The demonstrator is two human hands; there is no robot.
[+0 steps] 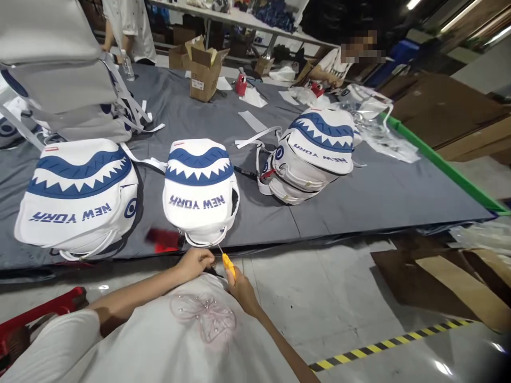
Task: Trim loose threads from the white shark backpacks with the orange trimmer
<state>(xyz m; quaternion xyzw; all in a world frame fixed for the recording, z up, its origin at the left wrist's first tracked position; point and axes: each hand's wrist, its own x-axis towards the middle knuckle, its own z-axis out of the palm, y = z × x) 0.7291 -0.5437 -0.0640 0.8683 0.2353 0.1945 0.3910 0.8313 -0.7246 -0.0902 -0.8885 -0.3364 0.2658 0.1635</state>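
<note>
The white top (151, 346) bears a pale pink, butterfly-like motif (209, 318) dotted with small shiny beads (207, 302); left of the motif, a short, loose white sleeve (66, 340).

A shiny, pale grey floor (295, 287) has a yellow-and-black striped line (381, 347) near right; long white lights (461, 16) glow far right.
</note>
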